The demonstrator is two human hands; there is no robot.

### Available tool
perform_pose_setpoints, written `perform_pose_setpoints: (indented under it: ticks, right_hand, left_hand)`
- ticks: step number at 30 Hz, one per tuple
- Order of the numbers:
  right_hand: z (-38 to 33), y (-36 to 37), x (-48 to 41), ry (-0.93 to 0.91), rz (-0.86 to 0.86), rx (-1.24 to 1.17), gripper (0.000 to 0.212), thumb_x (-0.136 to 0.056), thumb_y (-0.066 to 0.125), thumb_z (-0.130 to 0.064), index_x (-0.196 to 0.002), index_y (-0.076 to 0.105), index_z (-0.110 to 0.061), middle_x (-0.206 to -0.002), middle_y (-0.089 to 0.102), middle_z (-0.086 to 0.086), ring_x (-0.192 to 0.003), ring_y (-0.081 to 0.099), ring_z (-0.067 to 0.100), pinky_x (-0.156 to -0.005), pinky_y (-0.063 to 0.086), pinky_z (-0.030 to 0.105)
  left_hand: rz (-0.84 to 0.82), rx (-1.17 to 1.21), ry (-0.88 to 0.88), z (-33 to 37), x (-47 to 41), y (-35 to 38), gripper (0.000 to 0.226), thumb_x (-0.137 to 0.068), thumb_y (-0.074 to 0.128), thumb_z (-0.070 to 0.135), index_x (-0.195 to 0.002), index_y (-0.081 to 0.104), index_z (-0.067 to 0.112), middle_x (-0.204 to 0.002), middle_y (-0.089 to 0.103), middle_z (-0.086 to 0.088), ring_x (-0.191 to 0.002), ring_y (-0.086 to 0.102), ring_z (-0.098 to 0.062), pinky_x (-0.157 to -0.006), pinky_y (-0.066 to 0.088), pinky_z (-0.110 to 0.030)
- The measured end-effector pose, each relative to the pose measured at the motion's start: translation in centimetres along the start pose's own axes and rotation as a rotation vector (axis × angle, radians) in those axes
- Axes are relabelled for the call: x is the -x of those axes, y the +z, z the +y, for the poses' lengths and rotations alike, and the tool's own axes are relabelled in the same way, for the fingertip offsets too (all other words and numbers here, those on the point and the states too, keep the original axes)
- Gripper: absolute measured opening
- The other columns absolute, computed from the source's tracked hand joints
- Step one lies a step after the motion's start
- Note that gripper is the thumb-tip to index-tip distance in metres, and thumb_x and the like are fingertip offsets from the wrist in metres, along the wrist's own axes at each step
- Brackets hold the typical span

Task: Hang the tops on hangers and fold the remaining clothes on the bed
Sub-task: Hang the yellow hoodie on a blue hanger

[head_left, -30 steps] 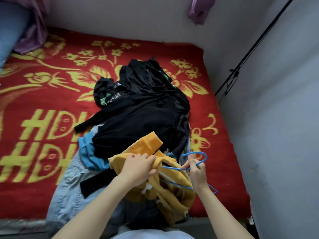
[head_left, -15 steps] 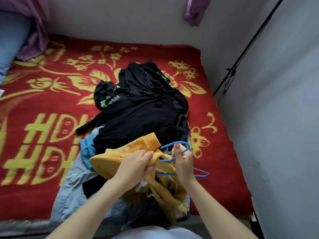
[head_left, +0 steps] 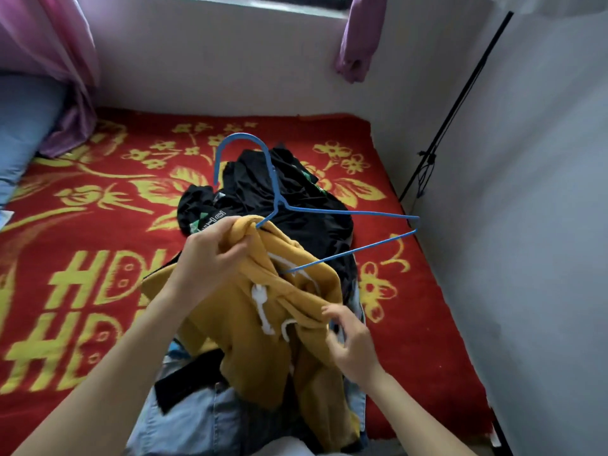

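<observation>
mustard hoodie (head_left: 263,340), white drawstrings, bunched on blue wire hanger (head_left: 345,212); left hand (head_left: 210,258) grips it, right hand (head_left: 352,347) pinches it; black clothes (head_left: 312,199) heaped on far side.

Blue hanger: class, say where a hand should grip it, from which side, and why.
Probably the neck just below the hook of the blue hanger, from the right: that part stands bare above the black clothes, while its left shoulder is buried in the yellow hoodie bunched in the left hand.
</observation>
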State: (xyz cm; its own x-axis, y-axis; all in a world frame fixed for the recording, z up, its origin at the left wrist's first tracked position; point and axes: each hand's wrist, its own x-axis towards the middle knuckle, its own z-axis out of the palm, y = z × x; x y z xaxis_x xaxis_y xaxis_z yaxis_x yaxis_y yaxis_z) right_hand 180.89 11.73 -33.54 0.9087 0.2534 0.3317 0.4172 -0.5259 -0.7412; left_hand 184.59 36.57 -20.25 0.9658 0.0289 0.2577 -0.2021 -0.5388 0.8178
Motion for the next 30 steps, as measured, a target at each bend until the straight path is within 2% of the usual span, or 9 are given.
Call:
perform_pose_setpoints:
  ticks: [3,6,8,11,14,16,19,23,30]
  right_hand:
    - [-1.8,0.1,-3.5,0.160,-0.061,-0.175,0.038,-0.074,0.048,-0.016,-0.109,0.060,-0.009,-0.110,0.061,0.002,-0.107,0.054,0.003,-0.095,0.043,0.014]
    - [-3.7,0.5,-6.1,0.089,0.070,-0.144,0.035,-0.070,0.047,-0.013,-0.099,0.065,-0.008,-0.099,0.064,0.004,-0.098,0.057,0.011,-0.090,0.045,0.020]
    - [-4.8,0.5,-7.4,0.092,0.126,-0.235,0.029,-0.069,0.046,-0.014,-0.092,0.064,-0.016,-0.095,0.063,0.001,-0.095,0.056,0.011,-0.087,0.045,0.020]
    - [-6.1,0.3,-8.9,0.375,-0.440,-0.549,0.033,-0.064,0.051,-0.029,-0.093,0.064,-0.021,-0.092,0.064,-0.007,-0.089,0.059,0.004,-0.079,0.047,0.015]
    - [-4.7,0.5,-8.6,0.457,-0.980,-0.206,0.066,-0.054,0.049,-0.053,-0.107,0.064,-0.017,-0.101,0.063,-0.007,-0.101,0.061,0.013,-0.086,0.050,0.027]
    - [-3.8,0.3,-7.8,0.322,-1.142,0.099,0.056,-0.062,0.051,-0.054,-0.098,0.063,-0.013,-0.097,0.062,-0.002,-0.095,0.060,0.020,-0.079,0.049,0.030]
    - [-2.5,-2.2,-7.0,-0.023,-1.059,0.442,0.031,-0.079,0.056,-0.044,-0.089,0.060,-0.015,-0.085,0.065,0.002,-0.082,0.058,0.021,-0.080,0.039,0.028]
    - [-3.4,-8.9,-7.1,-0.487,-0.561,0.635,0.020,-0.064,0.051,-0.040,-0.059,0.051,-0.021,-0.053,0.055,-0.007,-0.056,0.059,0.013,-0.072,0.034,0.019]
    - [-6.3,-14.2,-8.3,-0.659,-0.471,0.778,0.023,-0.073,0.059,-0.037,-0.059,0.053,-0.022,-0.052,0.053,-0.013,-0.053,0.053,0.009,-0.077,0.035,0.020]
  left_hand:
    - [-0.009,0.051,0.048,2.0,-0.2,-0.8,0.027,-0.071,0.055,0.044,-0.097,0.056,0.040,-0.079,0.066,0.016,-0.073,0.059,0.002,-0.060,0.045,-0.010]
    - [-0.020,0.055,0.094,3.2,0.0,-1.8,0.024,-0.079,0.063,0.030,-0.095,0.053,0.045,-0.084,0.065,0.007,-0.071,0.059,-0.020,-0.055,0.046,-0.019]
    - [-0.010,0.052,0.111,3.6,0.1,-2.8,0.021,-0.074,0.059,0.042,-0.094,0.055,0.045,-0.086,0.065,0.011,-0.067,0.058,-0.021,-0.053,0.046,-0.020]
    - [0.018,0.081,0.117,3.2,0.4,-4.1,0.026,-0.068,0.053,0.050,-0.092,0.062,0.054,-0.085,0.065,0.026,-0.069,0.060,-0.003,-0.058,0.046,-0.010]
    - [0.036,0.089,0.111,2.8,1.1,-5.1,0.030,-0.068,0.055,0.050,-0.093,0.057,0.066,-0.087,0.065,0.029,-0.075,0.059,0.004,-0.064,0.045,-0.009]
    - [0.074,0.095,0.092,2.5,1.7,-6.0,0.029,-0.068,0.056,0.050,-0.093,0.059,0.065,-0.086,0.065,0.029,-0.074,0.059,0.006,-0.064,0.045,-0.008]
    - [0.111,0.067,0.069,1.5,2.8,-7.6,0.028,-0.068,0.057,0.050,-0.092,0.060,0.064,-0.084,0.066,0.030,-0.074,0.059,0.010,-0.065,0.043,-0.005]
    - [0.105,0.024,0.065,-0.8,5.4,-9.5,0.035,-0.061,0.065,0.070,-0.095,0.061,0.062,-0.088,0.065,0.032,-0.078,0.057,0.015,-0.071,0.042,-0.003]
    - [0.031,-0.134,0.187,-2.8,5.8,-9.5,0.034,-0.079,0.052,0.069,-0.112,0.054,0.061,-0.100,0.059,0.023,-0.081,0.054,0.004,-0.072,0.039,-0.008]
